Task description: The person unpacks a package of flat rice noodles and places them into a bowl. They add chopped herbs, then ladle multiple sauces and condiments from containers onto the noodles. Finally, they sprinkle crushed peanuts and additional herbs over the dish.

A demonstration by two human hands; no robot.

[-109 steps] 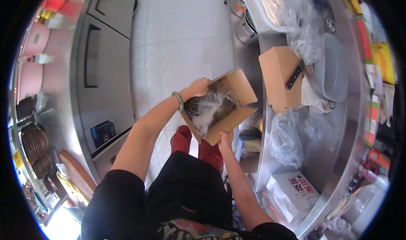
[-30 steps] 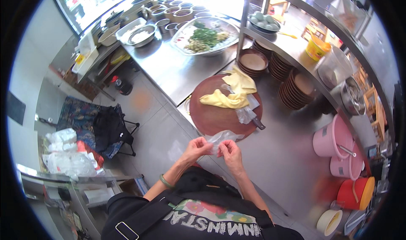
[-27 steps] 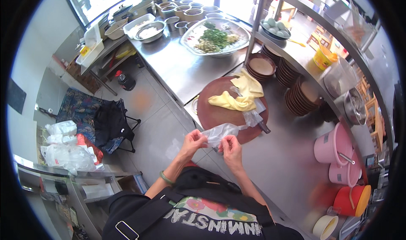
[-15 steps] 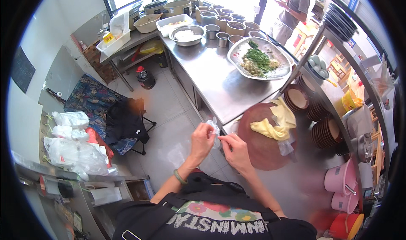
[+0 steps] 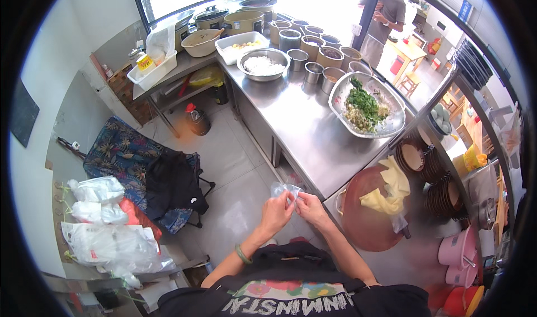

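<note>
My left hand (image 5: pixel 277 211) and my right hand (image 5: pixel 311 209) are close together in front of my body, fingers pinched on a thin clear plastic item (image 5: pixel 284 189), perhaps a bag or glove; its exact kind I cannot make out. It spreads loosely above my fingertips. A green bangle (image 5: pixel 243 254) circles my left wrist. To the right of my hands lies a round brown chopping board (image 5: pixel 358 227), with a crumpled yellow cloth (image 5: pixel 386 194) on it. The dark handle of a knife (image 5: pixel 405 231) sticks out from beneath the cloth; its blade is partly covered.
A steel counter (image 5: pixel 313 160) bears a tray of chopped greens (image 5: pixel 366 107), a bowl of white food (image 5: pixel 263 65) and several small pots. At left stand a folding chair (image 5: pixel 128 166) and plastic bags (image 5: pixel 112 241). Stacked brown bowls (image 5: pixel 442 199) line the right shelf. Beyond the window stands a person (image 5: pixel 383 20).
My hands have come closer together, and the plastic now spreads between both sets of fingers. The view has shifted, so the counter and board appear lower and farther right.
</note>
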